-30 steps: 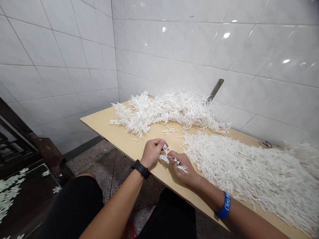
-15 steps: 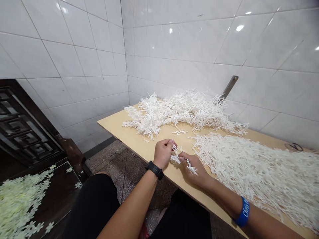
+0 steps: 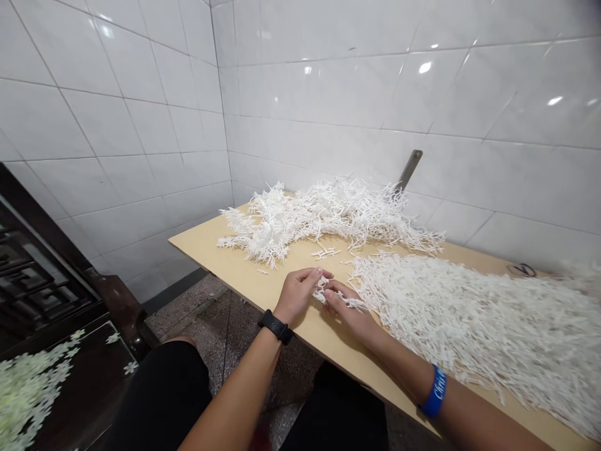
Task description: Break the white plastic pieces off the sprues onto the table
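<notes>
Pinching a small white twig [image 3: 320, 295] over the near side of the desk [image 3: 197, 243], the left hand [image 3: 297, 294] and right hand [image 3: 350, 313] were close together, and the loose pile [image 3: 469, 319] on the right looked done while the tangled heap [image 3: 323, 216] on the far side seemed left to do.

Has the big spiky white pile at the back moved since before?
No. The spiky white pile sits where it did on the tan board, by the metal bar.
</notes>
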The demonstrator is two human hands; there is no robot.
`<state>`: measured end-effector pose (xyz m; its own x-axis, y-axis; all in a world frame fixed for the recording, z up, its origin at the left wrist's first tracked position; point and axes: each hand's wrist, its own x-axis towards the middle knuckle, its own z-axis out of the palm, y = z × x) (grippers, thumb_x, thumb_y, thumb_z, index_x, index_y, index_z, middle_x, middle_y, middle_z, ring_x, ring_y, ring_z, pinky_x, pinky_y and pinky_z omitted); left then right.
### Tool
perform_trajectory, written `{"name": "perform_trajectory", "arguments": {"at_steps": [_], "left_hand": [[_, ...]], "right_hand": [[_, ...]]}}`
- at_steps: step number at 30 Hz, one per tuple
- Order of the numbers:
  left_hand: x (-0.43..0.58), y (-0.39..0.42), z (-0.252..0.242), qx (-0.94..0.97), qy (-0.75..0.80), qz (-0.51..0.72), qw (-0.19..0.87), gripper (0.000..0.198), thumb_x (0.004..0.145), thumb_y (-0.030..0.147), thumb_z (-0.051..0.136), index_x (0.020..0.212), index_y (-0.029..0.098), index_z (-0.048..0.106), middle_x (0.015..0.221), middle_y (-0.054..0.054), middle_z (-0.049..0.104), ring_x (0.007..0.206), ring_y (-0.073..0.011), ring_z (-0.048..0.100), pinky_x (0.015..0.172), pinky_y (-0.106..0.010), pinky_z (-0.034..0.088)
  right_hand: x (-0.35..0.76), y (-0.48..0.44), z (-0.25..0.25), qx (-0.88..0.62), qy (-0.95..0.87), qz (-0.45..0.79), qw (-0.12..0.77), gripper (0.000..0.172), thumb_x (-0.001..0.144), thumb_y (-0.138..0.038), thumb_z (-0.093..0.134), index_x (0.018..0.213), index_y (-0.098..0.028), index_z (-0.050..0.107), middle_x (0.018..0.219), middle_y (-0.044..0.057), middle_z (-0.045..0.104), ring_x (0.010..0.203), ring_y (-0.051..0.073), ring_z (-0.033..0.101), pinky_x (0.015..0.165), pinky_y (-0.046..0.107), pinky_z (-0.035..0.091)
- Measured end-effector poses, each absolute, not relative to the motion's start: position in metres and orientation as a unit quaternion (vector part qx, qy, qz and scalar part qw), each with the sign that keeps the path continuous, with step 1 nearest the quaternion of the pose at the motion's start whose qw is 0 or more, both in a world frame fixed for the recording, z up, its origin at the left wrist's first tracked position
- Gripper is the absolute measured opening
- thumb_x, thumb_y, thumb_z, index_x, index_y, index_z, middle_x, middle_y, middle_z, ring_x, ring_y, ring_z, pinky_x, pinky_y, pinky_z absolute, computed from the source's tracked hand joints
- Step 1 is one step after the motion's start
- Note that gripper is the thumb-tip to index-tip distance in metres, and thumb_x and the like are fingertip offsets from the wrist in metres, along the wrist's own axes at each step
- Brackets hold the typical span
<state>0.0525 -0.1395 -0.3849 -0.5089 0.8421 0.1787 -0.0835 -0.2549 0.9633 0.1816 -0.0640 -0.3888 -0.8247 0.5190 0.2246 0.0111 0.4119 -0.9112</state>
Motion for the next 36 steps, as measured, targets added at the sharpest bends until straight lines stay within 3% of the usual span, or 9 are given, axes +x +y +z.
{"name": "perform_trajectory", "arguments": {"at_steps": [4,9,13,17,24,31,36], "left_hand": [[0.053,-0.14,-0.386,0.375,0.478,0.692,0.39,0.041,0.083,0.046,0.06,0.099,0.01,0.075,0.093,-0.014,0.073,0.078,-0.0204,0.065,0.069,-0.03,0.05],[0.046,-0.14,-0.388,0.431,0.458,0.65,0.427,0.042,0.082,0.046,0.063,0.104,0.012,0.074,0.105,-0.016,0.071,0.096,-0.0245,0.065,0.084,-0.034,0.049],[0.043,-0.139,-0.391,0.45,0.463,0.635,0.424,0.039,0.081,0.046,0.064,0.094,0.012,0.076,0.099,-0.016,0.073,0.091,-0.0253,0.065,0.082,-0.035,0.049],[0.044,-0.136,-0.399,0.414,0.499,0.662,0.376,0.035,0.079,0.045,0.065,0.078,0.012,0.075,0.078,-0.011,0.072,0.078,-0.0223,0.065,0.074,-0.032,0.049],[0.053,-0.132,-0.403,0.346,0.505,0.698,0.372,0.032,0.074,0.043,0.067,0.072,0.011,0.071,0.068,-0.008,0.068,0.064,-0.0172,0.06,0.064,-0.029,0.048],[0.058,-0.134,-0.395,0.276,0.483,0.728,0.4,0.03,0.072,0.04,0.069,0.065,0.011,0.067,0.063,-0.006,0.064,0.058,-0.0129,0.057,0.058,-0.025,0.045],[0.058,-0.135,-0.393,0.251,0.458,0.738,0.427,0.035,0.069,0.044,0.072,0.067,0.01,0.066,0.067,-0.008,0.068,0.06,-0.0144,0.059,0.061,-0.027,0.047]], "right_hand": [[0.178,-0.061,-0.388,-0.166,-0.771,0.563,0.247,0.032,0.087,-0.051,0.054,0.092,-0.019,0.059,0.073,0.001,0.056,0.065,0.015,0.052,0.061,0.028,0.042],[0.176,-0.054,-0.393,-0.139,-0.748,0.6,0.248,0.034,0.084,-0.051,0.06,0.085,-0.017,0.062,0.076,0.003,0.06,0.074,0.018,0.057,0.068,0.032,0.046],[0.178,-0.053,-0.392,-0.121,-0.738,0.633,0.201,0.038,0.083,-0.055,0.059,0.075,-0.018,0.061,0.075,0.004,0.059,0.072,0.017,0.056,0.068,0.033,0.047],[0.177,-0.057,-0.387,-0.086,-0.779,0.589,0.197,0.045,0.085,-0.061,0.052,0.07,-0.019,0.054,0.067,0.0,0.05,0.063,0.014,0.047,0.063,0.03,0.043],[0.175,-0.054,-0.391,-0.072,-0.832,0.51,0.204,0.049,0.09,-0.061,0.039,0.063,-0.021,0.039,0.061,-0.002,0.04,0.058,0.013,0.038,0.058,0.028,0.036],[0.175,-0.056,-0.393,-0.077,-0.863,0.446,0.224,0.046,0.094,-0.055,0.035,0.064,-0.021,0.04,0.061,-0.001,0.043,0.057,0.013,0.041,0.058,0.028,0.036],[0.175,-0.059,-0.388,-0.081,-0.868,0.425,0.244,0.048,0.094,-0.055,0.035,0.064,-0.019,0.048,0.063,0.001,0.05,0.06,0.015,0.046,0.06,0.029,0.041]]}}
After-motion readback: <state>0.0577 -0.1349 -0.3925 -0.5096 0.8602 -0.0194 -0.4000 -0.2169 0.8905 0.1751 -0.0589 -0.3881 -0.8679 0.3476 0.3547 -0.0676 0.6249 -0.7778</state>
